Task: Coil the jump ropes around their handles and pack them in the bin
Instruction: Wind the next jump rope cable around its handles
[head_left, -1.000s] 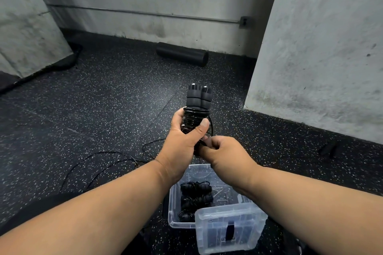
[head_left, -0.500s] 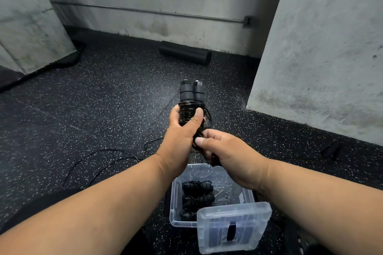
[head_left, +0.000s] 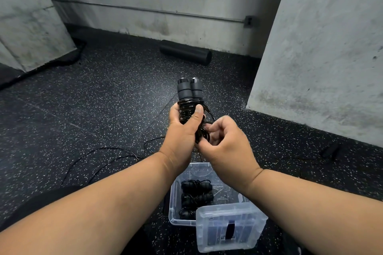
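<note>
Your left hand (head_left: 182, 130) grips the paired jump rope handles (head_left: 188, 89) while your right hand (head_left: 226, 143) pinches the cord's tail, finishing the coil; next, probably tuck it, then lower into the clear bin (head_left: 176, 198).

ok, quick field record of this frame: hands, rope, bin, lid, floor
left hand: grips the coiled jump rope round its wrapped handles, held upright
right hand: pinches the loose rope end at the bottom of the coil
bin: clear, open, on the floor, coiled ropes inside
lid: clear, resting against the bin's near right corner
floor: uncoiled rope lying left; foam roller by the far wall
</note>
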{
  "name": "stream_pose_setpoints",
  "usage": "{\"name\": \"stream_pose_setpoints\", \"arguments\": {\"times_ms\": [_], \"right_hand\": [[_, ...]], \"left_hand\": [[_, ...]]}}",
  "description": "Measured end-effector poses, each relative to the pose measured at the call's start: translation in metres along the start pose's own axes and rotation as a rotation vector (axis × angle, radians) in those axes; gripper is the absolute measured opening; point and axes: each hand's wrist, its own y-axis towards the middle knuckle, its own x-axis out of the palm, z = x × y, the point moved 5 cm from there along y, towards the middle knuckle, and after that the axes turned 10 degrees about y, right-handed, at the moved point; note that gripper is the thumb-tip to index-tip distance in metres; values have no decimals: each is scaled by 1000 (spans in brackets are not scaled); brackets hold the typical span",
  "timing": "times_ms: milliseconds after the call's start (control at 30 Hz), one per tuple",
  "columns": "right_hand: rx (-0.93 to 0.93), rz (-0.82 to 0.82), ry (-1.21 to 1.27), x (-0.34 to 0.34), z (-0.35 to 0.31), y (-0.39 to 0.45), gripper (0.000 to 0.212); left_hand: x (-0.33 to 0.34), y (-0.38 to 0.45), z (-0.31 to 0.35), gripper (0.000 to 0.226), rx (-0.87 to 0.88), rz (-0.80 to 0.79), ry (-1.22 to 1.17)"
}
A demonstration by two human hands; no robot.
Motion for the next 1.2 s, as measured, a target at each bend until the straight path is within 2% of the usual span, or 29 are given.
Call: {"name": "stream_pose_setpoints", "arguments": {"times_ms": [233, 467, 567, 633, 733, 800, 867, 967, 1100, 1200], "right_hand": [[-291, -44, -409, -6, -14, 2, 34], [-236, -96, -539, -4, -11, 10, 35], [-319, -171, -616, -1, -19, 9, 42], [-429, -199, -663, 0, -26, 4, 36], [-642, -202, -654, 1, -43, -9, 24], [-709, -235, -603, 2, -52, -14, 19], [-665, -212, -535, -7, -59, -7, 19], [-506, -96, -342, -42, -63, 20, 16], [-644, -131, -470, -57, -65, 26, 14], [-572, -126, -400, -58, -52, 30, 8]], "left_hand": [[1, 1, -4, 46, 0, -19, -12], [-5, 9, -8, 60, 83, 41, 66], [-7, 9, -9, 62, 97, 57, 98], [-9, 11, -11, 60, 81, 52, 102], [-19, 18, -12, 50, 59, 119, 179], [-29, 22, -10, 39, 42, 172, 191], [-33, 26, -6, 35, 30, 159, 194], [-28, 23, -1, 45, 20, 112, 237], [-22, 17, -3, 42, 5, 81, 260], [-21, 14, -5, 42, -21, 64, 264]]}}
